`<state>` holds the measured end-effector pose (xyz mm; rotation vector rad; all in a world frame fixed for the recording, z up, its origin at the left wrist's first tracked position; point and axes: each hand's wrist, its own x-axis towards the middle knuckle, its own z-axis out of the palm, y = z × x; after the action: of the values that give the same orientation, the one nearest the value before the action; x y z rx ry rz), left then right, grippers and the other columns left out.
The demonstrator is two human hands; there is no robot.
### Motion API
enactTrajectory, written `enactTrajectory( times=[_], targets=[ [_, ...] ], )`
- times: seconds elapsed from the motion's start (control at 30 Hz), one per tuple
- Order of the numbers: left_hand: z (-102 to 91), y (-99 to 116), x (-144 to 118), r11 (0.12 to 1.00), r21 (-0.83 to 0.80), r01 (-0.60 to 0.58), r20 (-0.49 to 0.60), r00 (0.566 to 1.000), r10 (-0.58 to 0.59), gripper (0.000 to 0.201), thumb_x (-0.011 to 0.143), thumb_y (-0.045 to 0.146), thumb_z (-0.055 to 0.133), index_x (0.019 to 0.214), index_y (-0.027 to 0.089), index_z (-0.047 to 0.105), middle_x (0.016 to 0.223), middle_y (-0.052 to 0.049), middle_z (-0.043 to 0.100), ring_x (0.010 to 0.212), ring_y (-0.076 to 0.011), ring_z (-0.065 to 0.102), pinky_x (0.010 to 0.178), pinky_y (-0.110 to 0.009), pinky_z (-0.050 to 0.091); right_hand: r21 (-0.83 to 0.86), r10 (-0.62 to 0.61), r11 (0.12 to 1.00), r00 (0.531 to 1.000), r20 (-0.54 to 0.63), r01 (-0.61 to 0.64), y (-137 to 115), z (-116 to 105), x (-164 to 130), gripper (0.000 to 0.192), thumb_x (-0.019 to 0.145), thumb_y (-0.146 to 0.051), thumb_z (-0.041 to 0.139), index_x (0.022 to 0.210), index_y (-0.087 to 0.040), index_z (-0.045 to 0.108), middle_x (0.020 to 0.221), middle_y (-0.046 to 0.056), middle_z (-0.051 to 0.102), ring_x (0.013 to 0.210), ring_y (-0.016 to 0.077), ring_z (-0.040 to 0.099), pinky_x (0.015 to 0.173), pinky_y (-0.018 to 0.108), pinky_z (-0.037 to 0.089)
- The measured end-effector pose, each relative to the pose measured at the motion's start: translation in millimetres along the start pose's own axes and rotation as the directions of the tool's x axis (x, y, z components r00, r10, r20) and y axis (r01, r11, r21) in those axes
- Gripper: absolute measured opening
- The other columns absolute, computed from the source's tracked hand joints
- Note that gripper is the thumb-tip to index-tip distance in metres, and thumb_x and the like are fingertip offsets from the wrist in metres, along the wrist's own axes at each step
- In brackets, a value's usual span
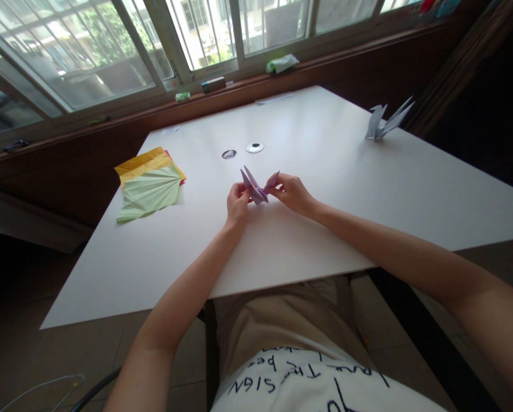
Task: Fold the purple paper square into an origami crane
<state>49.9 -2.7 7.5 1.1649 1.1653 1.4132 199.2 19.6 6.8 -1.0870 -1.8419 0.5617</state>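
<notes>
A purple origami crane (258,191) with pointed folds is held between both hands over the white table (325,234). My left hand (238,203) pinches its left side, near two upright points. With thumb and fingertips, my right hand (294,192) grips the point that sticks up on the right. Just beyond the hands, two small round discs lie on the table: a grey patterned one (229,154) and a white one with a black centre (255,148).
Creased green paper (151,194) lies over yellow paper (142,160) at the left, with a red edge showing beneath. A white folded paper crane (385,123) stands at the far right. Behind the table, a window sill holds a small box (213,85) and a green-and-white packet (282,63).
</notes>
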Motion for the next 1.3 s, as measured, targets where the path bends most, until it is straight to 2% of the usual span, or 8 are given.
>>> enactTrajectory(
  times=[0.17, 0.43, 0.53, 0.83, 1.1, 1.3],
  targets=[
    [-1.1, -0.1, 0.4, 1.0, 0.019, -0.006, -0.008, 1.0, 0.006, 0.008, 0.075, 0.025, 0.055, 0.077, 0.018, 0.053, 0.075, 0.001, 0.059, 0.068, -0.0105, 0.058, 0.067, -0.026, 0.049, 0.004, -0.01, 1.0, 1.0, 0.014, 0.01, -4.5, -1.3, -0.9, 0.006, 0.073, -0.02, 0.058, 0.07, -0.016, 0.06, 0.071, 0.002, 0.063, 0.066, 0.0131, 0.057, 0.063, 0.027, 0.046],
    [-3.8, -3.7, 2.4, 0.982, 0.122, -0.144, 0.101, 0.986, 0.132, 0.016, 0.07, 0.031, 0.062, 0.077, 0.017, 0.061, 0.078, -0.002, 0.064, 0.078, -0.0143, 0.06, 0.073, -0.027, 0.047, -0.017, -0.074, 0.997, 0.995, 0.064, 0.075, -4.4, -4.8, -2.0, 0.008, 0.071, -0.022, 0.06, 0.067, -0.016, 0.061, 0.072, 0.002, 0.06, 0.065, 0.0123, 0.056, 0.061, 0.025, 0.047],
    [-4.0, -4.1, 2.4, 0.982, 0.123, -0.145, 0.119, 0.984, 0.131, 0.018, 0.069, 0.033, 0.065, 0.077, 0.017, 0.062, 0.078, -0.002, 0.065, 0.079, -0.0151, 0.06, 0.074, -0.028, 0.047, -0.025, -0.075, 0.997, 0.992, 0.1, 0.078, -2.5, -5.4, -1.8, 0.008, 0.072, -0.022, 0.059, 0.067, -0.016, 0.063, 0.072, 0.002, 0.06, 0.064, 0.0116, 0.054, 0.061, 0.025, 0.046],
    [-2.2, -2.1, 1.0, 0.989, 0.078, -0.126, 0.175, 0.978, 0.111, 0.023, 0.068, 0.036, 0.066, 0.082, 0.018, 0.064, 0.081, -0.003, 0.067, 0.078, -0.0149, 0.061, 0.073, -0.027, 0.047, -0.035, -0.108, 0.993, 0.99, 0.088, 0.111, -3.6, -5.2, -2.7, 0.011, 0.074, -0.023, 0.058, 0.066, -0.016, 0.062, 0.07, 0.002, 0.059, 0.062, 0.0108, 0.053, 0.058, 0.024, 0.043],
    [-0.9, 2.7, -1.4, 0.982, 0.108, -0.153, 0.071, 0.987, 0.146, 0.012, 0.071, 0.03, 0.062, 0.076, 0.019, 0.063, 0.077, -0.001, 0.065, 0.076, -0.0132, 0.059, 0.072, -0.025, 0.045, -0.052, -0.109, 0.992, 0.99, 0.088, 0.114, -6.2, -4.0, -2.9, 0.011, 0.073, -0.02, 0.057, 0.064, -0.016, 0.06, 0.068, 0.001, 0.059, 0.061, 0.0105, 0.052, 0.058, 0.023, 0.043],
    [-1.3, 1.2, -0.7, 0.987, 0.083, -0.141, 0.036, 0.99, 0.138, 0.009, 0.072, 0.028, 0.059, 0.076, 0.019, 0.061, 0.077, 0.0, 0.063, 0.075, -0.0125, 0.057, 0.071, -0.026, 0.043, -0.062, -0.098, 0.993, 0.994, 0.056, 0.101, -5.3, -2.8, -1.9, 0.008, 0.072, -0.019, 0.057, 0.065, -0.015, 0.06, 0.068, 0.001, 0.059, 0.061, 0.0111, 0.053, 0.058, 0.024, 0.044]
  ],
)
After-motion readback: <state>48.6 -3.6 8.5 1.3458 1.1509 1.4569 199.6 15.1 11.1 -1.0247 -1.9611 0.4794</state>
